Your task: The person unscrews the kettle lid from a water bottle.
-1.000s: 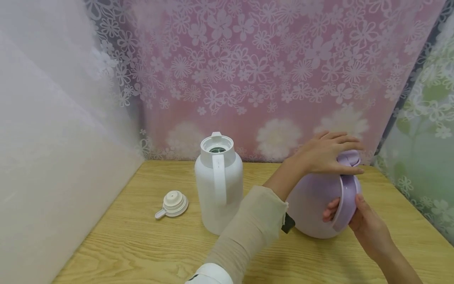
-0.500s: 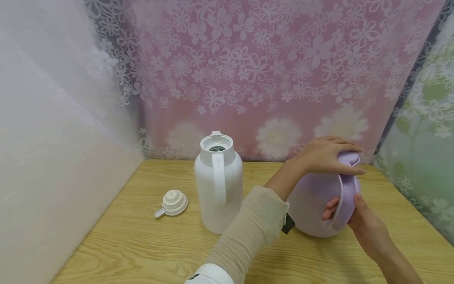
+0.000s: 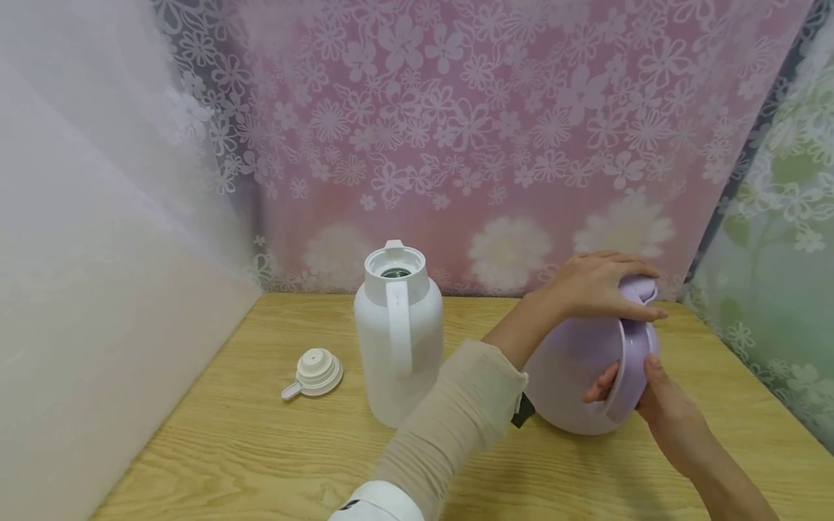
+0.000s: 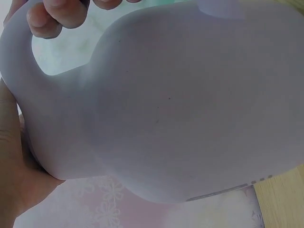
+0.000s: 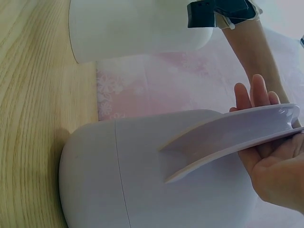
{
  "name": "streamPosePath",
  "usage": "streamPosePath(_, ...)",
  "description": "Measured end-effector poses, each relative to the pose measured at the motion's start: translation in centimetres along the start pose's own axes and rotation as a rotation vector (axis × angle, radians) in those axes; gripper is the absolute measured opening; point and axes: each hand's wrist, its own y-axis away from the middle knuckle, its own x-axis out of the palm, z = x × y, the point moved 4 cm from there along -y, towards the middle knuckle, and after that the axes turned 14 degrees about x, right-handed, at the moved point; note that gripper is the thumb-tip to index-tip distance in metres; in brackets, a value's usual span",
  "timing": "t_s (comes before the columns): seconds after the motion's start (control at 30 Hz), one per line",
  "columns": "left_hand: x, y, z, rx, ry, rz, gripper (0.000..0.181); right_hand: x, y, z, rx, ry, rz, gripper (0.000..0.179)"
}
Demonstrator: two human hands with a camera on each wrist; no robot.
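On the right of the head view a pale purple vacuum jug (image 3: 567, 383) stands on the table, its handle (image 3: 630, 380) toward the person. My right hand (image 3: 677, 420) grips that handle, fingers through the loop and thumb on its outer side. From above, my left hand (image 3: 589, 286) reaches across and holds the purple lid (image 3: 640, 289), thumb on the near side and fingers over the far side. The left wrist view has the jug's smooth body (image 4: 190, 99) filling most of it, with the left hand (image 4: 19, 175) around the top end.
A white vacuum jug (image 3: 417, 333) stands mid-table with its mouth uncovered, close to the left sleeve (image 3: 456, 405). Left of it lies a cream stopper (image 3: 319, 373) with a tab. Floral curtains (image 3: 456, 145) hang behind the wooden table (image 3: 228, 434).
The left hand's fingers have come down a little onto the lid since a second ago. The right hand keeps its hold on the handle, and both jugs stay in place.
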Motion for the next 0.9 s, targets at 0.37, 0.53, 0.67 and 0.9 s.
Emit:
streamPosePath(0.37, -0.4, 0.1, -0.3, -0.045, -0.002, 0.005, 0.064, 0.1, -0.1, 0.1, -0.007, 0.019, -0.002, 0.058)
streamPosePath(0.53, -0.6, 0.1, -0.6, -0.095, -0.013, 0.016, 0.065, 0.0, -0.1, 0.2, -0.015, 0.023, -0.007, 0.057)
streamPosePath(0.67, -0.4, -0.1, -0.8, -0.164, -0.038, 0.009, 0.064, 0.1, -0.1, 0.2, -0.016, 0.024, -0.019, 0.057)
streamPosePath(0.9, 0.0, -0.4, -1.5, -0.301, -0.057, -0.02, 0.062, 0.2, -0.1, 0.2, -0.016, 0.041, -0.037, 0.056)
